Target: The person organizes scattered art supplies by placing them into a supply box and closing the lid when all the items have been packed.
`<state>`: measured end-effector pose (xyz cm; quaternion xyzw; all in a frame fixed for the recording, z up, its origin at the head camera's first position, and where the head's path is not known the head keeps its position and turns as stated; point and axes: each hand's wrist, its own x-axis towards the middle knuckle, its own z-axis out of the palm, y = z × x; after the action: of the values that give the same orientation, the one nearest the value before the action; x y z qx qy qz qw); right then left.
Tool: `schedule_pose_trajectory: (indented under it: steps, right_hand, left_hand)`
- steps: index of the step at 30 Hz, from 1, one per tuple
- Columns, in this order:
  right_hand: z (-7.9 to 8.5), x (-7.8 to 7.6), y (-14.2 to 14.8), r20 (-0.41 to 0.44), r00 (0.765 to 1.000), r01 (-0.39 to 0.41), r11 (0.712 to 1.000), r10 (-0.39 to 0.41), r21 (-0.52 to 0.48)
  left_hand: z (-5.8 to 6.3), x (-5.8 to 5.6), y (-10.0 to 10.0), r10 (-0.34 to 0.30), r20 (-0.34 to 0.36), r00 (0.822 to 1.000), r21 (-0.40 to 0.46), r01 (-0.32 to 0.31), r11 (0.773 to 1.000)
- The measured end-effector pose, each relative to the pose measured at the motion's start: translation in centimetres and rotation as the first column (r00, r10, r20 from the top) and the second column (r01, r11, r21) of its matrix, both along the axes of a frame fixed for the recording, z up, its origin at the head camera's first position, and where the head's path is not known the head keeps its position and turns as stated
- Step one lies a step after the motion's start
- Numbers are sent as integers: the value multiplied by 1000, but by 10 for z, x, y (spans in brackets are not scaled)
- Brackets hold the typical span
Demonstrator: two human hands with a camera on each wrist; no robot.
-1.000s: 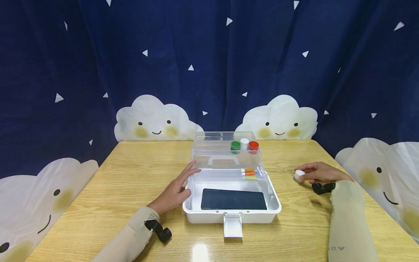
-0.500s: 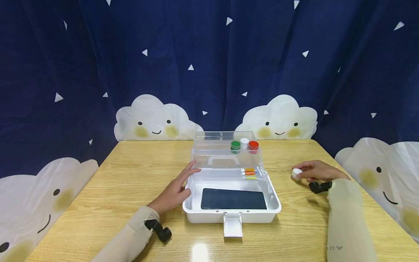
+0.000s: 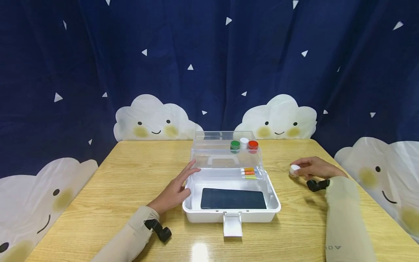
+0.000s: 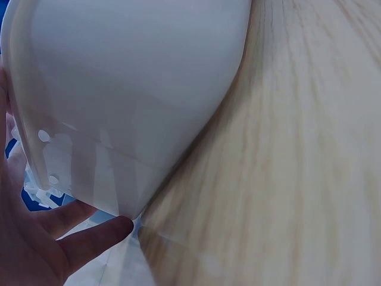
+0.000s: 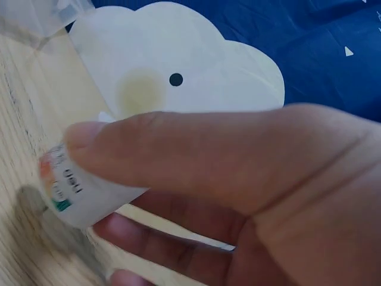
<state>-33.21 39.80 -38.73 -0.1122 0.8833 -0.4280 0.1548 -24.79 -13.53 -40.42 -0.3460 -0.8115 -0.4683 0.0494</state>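
Note:
Near the right side of the table, my right hand (image 3: 315,168) pinches a small paint jar (image 3: 294,170) with a white lid between thumb and fingers. In the right wrist view the jar's printed label (image 5: 66,185) shows, tilted, close over the wood. A white storage box (image 3: 229,217) stands with its clear lid (image 3: 226,158) raised at the back. My left hand (image 3: 174,193) rests at the box's left rim, fingers spread and mostly straight. In the left wrist view, fingertips (image 4: 122,226) lie at the corner of the box (image 4: 131,107).
Inside the box lie a dark flat slab (image 3: 233,199) and several paint tubes (image 3: 250,171). A green-lidded jar (image 3: 235,145), a white-lidded jar (image 3: 243,142) and a red-lidded jar (image 3: 252,145) show through the raised lid. The front latch (image 3: 232,226) hangs down. A blue curtain (image 3: 209,65) borders the table.
My right hand has moved slightly away from me and a little to the left, carrying the white-lidded paint jar. The left hand and the box have stayed in place.

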Motion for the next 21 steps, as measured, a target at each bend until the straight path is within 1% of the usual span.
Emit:
schedule_pose_trajectory:
  steps: [3, 6, 9, 12, 21]
  right_hand:
    - [2, 0, -3, -73, 997, 12, 999, -9, 41]
    - [5, 0, -6, -147, 989, 45, 992, -28, 115]
    - [8, 0, -10, -192, 981, 71, 985, -40, 157]
    - [11, 1, -13, -218, 975, 89, 982, -52, 164]
    - [19, 3, -24, -274, 961, 96, 982, -48, 164]
  left_hand:
    - [0, 0, 0, 0, 0, 1000, 3, 0, 1000]
    - [0, 0, 0, 0, -4, 1000, 3, 0, 1000]
    - [0, 0, 0, -3, -3, 1000, 2, 3, 1000]
    - [0, 0, 0, -3, -4, 1000, 2, 3, 1000]
    - [-2, 0, 0, 2, -12, 1000, 5, -2, 1000]
